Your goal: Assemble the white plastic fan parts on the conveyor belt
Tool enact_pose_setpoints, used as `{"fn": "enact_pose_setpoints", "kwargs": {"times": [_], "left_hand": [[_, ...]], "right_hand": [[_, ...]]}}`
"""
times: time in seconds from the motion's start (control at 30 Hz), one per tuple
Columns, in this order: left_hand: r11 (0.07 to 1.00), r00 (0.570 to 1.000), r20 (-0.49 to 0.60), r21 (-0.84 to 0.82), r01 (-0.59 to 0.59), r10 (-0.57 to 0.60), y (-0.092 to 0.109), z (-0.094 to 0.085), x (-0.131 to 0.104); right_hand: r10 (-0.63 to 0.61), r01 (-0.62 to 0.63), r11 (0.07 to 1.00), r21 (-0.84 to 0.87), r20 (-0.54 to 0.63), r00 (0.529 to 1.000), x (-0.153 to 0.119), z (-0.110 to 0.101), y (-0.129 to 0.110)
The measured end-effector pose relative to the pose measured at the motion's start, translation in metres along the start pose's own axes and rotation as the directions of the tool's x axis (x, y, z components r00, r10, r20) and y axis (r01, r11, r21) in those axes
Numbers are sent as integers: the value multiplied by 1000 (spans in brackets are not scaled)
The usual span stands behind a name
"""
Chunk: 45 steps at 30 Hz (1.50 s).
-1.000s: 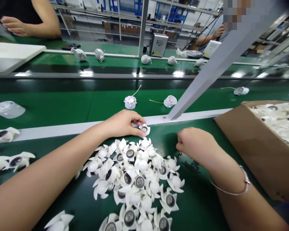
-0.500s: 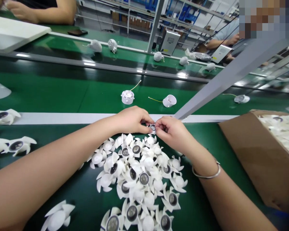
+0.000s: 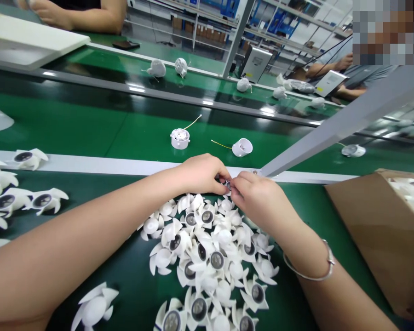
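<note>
My left hand (image 3: 207, 174) and my right hand (image 3: 258, 193) meet at the far end of a heap of white fan blades (image 3: 224, 236). Between their fingertips is a small white fan blade (image 3: 228, 185) with a dark ring, mostly covered by the fingers. Thumb and fingers of the left hand pinch it from the left. The right hand's fingers are closed against its right side. In the heap, several blades show dark, ring-lined hubs; others lie with their smooth white domes up.
A cardboard box (image 3: 376, 234) of white parts stands at right. More fan blades (image 3: 43, 200) lie at left, and one (image 3: 94, 305) in front. Beyond the pale rail (image 3: 79, 163), white motor housings (image 3: 180, 139) with wires sit on the green belt (image 3: 141, 133). A grey post (image 3: 307, 133) slants up right.
The view has swung slightly left, so most nearby things sit further right. My right fingers have moved further over the held fan blade, hiding more of it. Both hands stay together.
</note>
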<state>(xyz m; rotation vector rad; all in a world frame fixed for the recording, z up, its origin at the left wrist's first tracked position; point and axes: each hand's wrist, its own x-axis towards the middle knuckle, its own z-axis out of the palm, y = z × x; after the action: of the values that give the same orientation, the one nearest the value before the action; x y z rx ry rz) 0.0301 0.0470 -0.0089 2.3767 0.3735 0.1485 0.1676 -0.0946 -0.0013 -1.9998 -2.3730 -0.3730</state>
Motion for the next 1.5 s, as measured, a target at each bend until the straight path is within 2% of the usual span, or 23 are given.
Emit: {"fn": "enact_pose_setpoints", "kwargs": {"times": [0.1, 0.2, 0.3, 0.4, 0.47, 0.57, 0.63, 0.67, 0.73, 0.77, 0.83, 0.9, 0.93, 1.0, 1.07, 1.13, 1.2, 1.33, 1.4, 1.5], "left_hand": [[1000, 1000, -11, -17, -1, 1, 0, 0, 0], [1000, 1000, -14, -22, 6, -6, -1, 0, 0], [1000, 1000, -4, -13, 10, -10, -2, 0, 1], [1000, 1000, 8, 2, -5, 5, -2, -2, 1], [1000, 1000, 15, 18, -15, 14, -1, -2, 0], [999, 1000, 23, 39, -16, 15, 1, -3, -1], [999, 1000, 17, 40, -8, 8, 1, -3, -2], [999, 1000, 10, 35, -3, 3, 1, -3, -2], [1000, 1000, -5, 27, 0, 0, 1, -3, -2], [1000, 1000, -11, 24, 0, 0, 1, -3, -2], [1000, 1000, -8, 9, 2, -2, 2, -3, -1], [999, 1000, 15, -34, 4, -4, 3, -3, -1], [998, 1000, 23, -62, 3, -2, 3, -3, -1], [994, 1000, 12, -111, -7, 8, 3, -3, 0], [989, 1000, -23, -147, 2, -5, 2, -3, 1], [981, 998, -53, -193, 31, -43, 1, -2, 1], [967, 994, -88, -251, 38, -62, 2, -2, 2], [949, 979, -203, -299, -98, 37, 7, 1, 2], [941, 975, -209, -305, -144, 82, 9, 5, 2], [926, 982, -177, -357, -125, 64, 8, 10, 5]], "right_hand": [[-70, 70, 992, -107, -2, 998, -8, -5, -7], [-110, 110, 989, -102, 9, 994, -13, -13, -1], [8, -10, 999, -38, -71, 997, 0, -17, 23], [128, -128, 992, 10, -124, 984, 34, -8, 51], [58, -57, 998, 16, -79, 995, 60, 3, 62], [-92, 89, 995, 43, 91, 992, 87, 17, 68], [-84, 75, 995, 65, 158, 984, 91, 18, 67], [-57, 44, 995, 92, 140, 989, 87, 16, 66], [35, -30, 977, 211, -19, 999, 70, 8, 61], [108, -66, 951, 303, -122, 987, 58, 4, 58], [295, -131, 853, 505, -261, 919, 29, -3, 51], [427, -166, 724, 669, -247, 870, 2, -5, 42], [450, -162, 656, 737, -210, 868, -9, -4, 38], [436, -124, 527, 841, -143, 889, -26, 0, 33], [395, -91, 460, 883, -111, 912, -35, 2, 31], [364, -80, 486, 870, -118, 924, -37, 1, 32], [309, -66, 587, 807, -148, 940, -37, -3, 34], [134, 25, 762, 647, -194, 972, -35, -7, 34], [99, 46, 791, 610, -202, 974, -36, -4, 33], [112, 25, 811, 584, -198, 974, -36, 1, 31]]}}
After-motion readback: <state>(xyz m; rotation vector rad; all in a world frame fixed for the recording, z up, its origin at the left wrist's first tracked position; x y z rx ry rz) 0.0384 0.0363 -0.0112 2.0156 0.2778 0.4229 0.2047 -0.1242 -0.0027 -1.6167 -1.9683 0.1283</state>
